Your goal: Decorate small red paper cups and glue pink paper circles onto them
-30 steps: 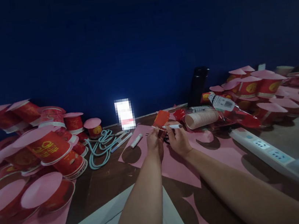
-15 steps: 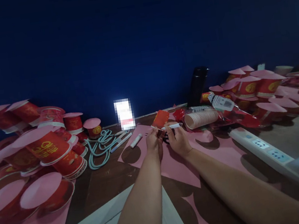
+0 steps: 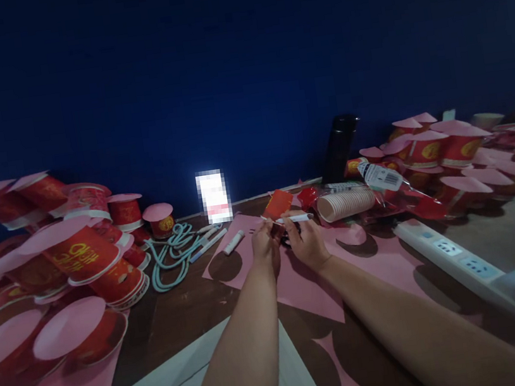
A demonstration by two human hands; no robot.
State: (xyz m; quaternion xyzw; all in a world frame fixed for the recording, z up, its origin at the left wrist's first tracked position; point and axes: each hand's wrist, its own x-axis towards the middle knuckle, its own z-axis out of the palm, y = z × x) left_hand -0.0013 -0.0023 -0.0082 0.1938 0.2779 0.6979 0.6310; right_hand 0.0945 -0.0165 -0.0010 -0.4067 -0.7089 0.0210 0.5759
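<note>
Left hand: the left hand [image 3: 265, 244], fingers pinched on the near edge of a red paper cup [image 3: 279, 202]
Right hand: the right hand [image 3: 310, 241], fingers gripping a white marker [image 3: 298, 218]
Marker axis: nearly level, side to side, dark end right, other end pointing left at the cup's near edge
Cup: tilted, far end leaning away and slightly right, above cut pink paper [image 3: 307, 294]
Right side: cup stack [image 3: 348, 204] lying near the right hand
</note>
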